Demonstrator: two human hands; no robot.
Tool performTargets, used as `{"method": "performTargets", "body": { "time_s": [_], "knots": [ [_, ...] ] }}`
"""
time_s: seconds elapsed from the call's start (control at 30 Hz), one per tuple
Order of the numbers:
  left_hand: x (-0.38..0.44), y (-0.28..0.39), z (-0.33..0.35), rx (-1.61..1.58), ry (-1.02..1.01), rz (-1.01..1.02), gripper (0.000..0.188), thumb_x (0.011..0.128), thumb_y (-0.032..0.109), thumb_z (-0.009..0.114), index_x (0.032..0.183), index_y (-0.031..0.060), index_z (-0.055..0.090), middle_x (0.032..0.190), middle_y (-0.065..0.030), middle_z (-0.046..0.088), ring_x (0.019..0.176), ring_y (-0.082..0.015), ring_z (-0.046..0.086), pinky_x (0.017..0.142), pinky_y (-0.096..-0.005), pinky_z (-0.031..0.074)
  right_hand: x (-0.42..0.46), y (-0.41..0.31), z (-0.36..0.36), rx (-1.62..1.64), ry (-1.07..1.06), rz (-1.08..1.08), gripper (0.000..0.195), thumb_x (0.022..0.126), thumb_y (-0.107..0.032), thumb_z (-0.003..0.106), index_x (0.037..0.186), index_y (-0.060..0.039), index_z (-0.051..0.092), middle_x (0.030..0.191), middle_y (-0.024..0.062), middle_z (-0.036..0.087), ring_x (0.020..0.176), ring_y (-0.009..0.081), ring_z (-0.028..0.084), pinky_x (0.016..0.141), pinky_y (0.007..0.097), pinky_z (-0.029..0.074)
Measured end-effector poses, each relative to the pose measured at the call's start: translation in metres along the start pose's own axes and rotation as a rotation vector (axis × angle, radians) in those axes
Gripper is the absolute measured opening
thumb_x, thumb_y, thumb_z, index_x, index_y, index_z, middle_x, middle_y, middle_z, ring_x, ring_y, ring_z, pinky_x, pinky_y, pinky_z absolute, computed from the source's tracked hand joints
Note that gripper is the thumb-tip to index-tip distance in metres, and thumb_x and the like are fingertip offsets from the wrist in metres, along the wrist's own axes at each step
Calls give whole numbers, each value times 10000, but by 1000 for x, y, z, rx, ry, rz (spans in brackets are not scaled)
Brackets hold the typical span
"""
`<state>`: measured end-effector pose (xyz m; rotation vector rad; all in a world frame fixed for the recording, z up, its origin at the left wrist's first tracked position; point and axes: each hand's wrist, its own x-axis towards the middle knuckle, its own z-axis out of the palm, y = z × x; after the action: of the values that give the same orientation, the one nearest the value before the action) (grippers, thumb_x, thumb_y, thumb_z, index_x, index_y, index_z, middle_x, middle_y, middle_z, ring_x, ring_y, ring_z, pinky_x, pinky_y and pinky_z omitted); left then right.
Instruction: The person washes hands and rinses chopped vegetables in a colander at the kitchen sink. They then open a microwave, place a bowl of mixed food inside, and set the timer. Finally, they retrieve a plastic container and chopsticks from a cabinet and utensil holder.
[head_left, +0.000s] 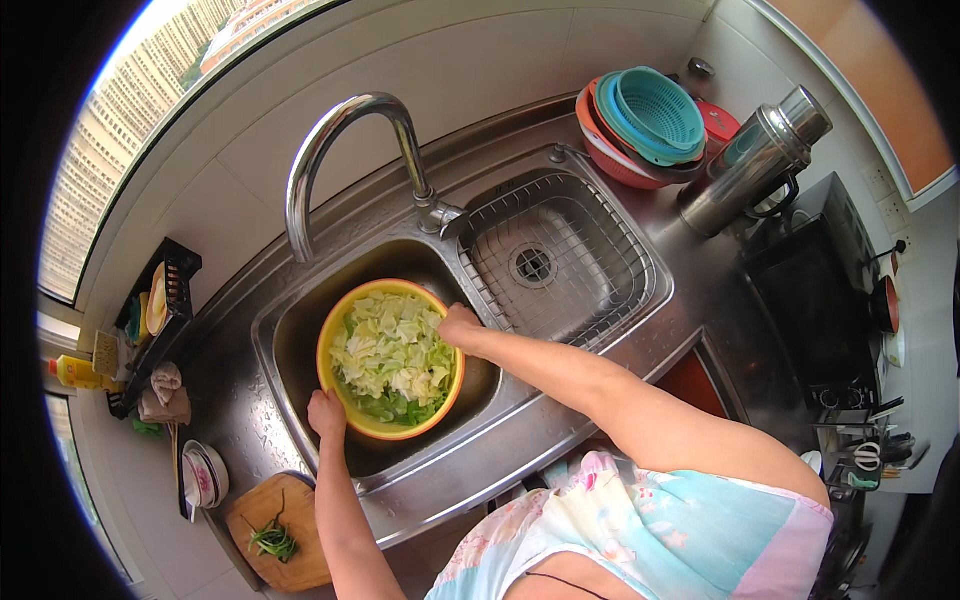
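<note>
A round yellow basin with an orange rim is in the left bowl of a stainless steel sink. Chopped cabbage leaves fill it, with darker green leaves along the near side. My left hand grips the basin's rim at the lower left. On the opposite side, my right hand grips the rim at the upper right. Above and behind the basin arches a chrome faucet; no water is seen running from it.
A wire rack lines the right sink bowl. Stacked colanders and a steel thermos stand at the back right, near a black microwave. At lower left are bowls and a wooden cutting board bearing greens.
</note>
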<state>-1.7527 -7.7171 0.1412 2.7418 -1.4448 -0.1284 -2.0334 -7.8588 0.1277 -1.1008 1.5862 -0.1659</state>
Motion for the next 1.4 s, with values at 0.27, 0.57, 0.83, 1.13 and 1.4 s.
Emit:
{"method": "performTargets", "body": {
  "time_s": [0.27, 0.57, 0.83, 1.13, 1.4],
  "knots": [
    [-22, 49, -87, 66, 19, 127, 357, 822, 286, 600, 1043, 9, 554, 804, -224, 645, 776, -403, 623, 691, -477, 491, -103, -18, -162, -98, 212, -638, 304, 766, -159, 559, 1044, -51, 619, 920, 148, 659, 893, 327, 618, 792, 415, 482],
    [-52, 185, -139, -316, 26, 519, 317, 825, 205, 611, 1098, 49, 571, 714, -158, 647, 687, -356, 624, 607, -441, 477, -50, 5, -405, -739, 1175, -834, 552, 714, -389, 714, 1141, -84, 543, 1062, 86, 557, 1008, 280, 510, 869, 425, 405],
    [-74, 269, -120, -420, -59, 675, 315, 825, 196, 609, 1096, 43, 562, 715, -148, 650, 677, -350, 626, 606, -445, 482, -11, 3, -424, -921, 804, -575, 579, 668, -459, 725, 1007, -29, 539, 1019, 157, 585, 1010, 313, 540, 862, 420, 424],
    [-86, 295, -113, -482, -83, 737, 305, 825, 189, 611, 1085, 39, 559, 695, -153, 638, 660, -355, 623, 581, -435, 484, -15, -13, -469, -958, 844, -998, 413, 765, -272, 628, 1048, -10, 479, 875, 174, 625, 841, 329, 616, 738, 430, 491],
    [-110, 289, -114, -553, -156, 696, 313, 829, 194, 604, 1095, 35, 551, 731, -171, 640, 687, -357, 627, 605, -435, 494, 2, 24, -392, -1001, 1081, -947, 850, 791, -585, 548, 1400, -75, 247, 1397, 123, 309, 1301, 265, 308, 1085, 483, 194]
  ]
}}
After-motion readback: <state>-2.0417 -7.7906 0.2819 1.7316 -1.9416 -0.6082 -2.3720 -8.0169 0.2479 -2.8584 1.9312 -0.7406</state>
